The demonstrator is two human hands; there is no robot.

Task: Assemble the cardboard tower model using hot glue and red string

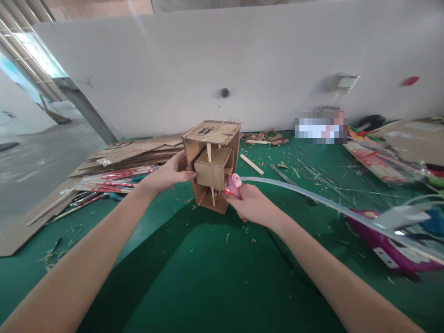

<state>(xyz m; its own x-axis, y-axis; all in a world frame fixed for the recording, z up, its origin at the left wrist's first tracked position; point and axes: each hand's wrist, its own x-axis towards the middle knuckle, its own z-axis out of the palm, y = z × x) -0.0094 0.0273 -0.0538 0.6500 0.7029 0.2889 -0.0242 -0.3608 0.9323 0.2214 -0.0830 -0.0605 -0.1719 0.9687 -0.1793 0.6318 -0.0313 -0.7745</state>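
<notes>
A tall cardboard box frame stands on the green table, open at the front, with a smaller cardboard box inside it and light wooden sticks above and below that. My left hand grips the frame's left side, thumb at the front edge. In my right hand is a pink glue gun with a lit red light, close to the lower right of the inner box. A long clear glue stick runs out of its back to the right. The gun's tip is hard to make out.
Stacked cardboard sheets and packaged sticks lie left. Cardboard scraps and a wooden stick lie behind. A purple object and plastic packages are right. A white wall panel rises behind.
</notes>
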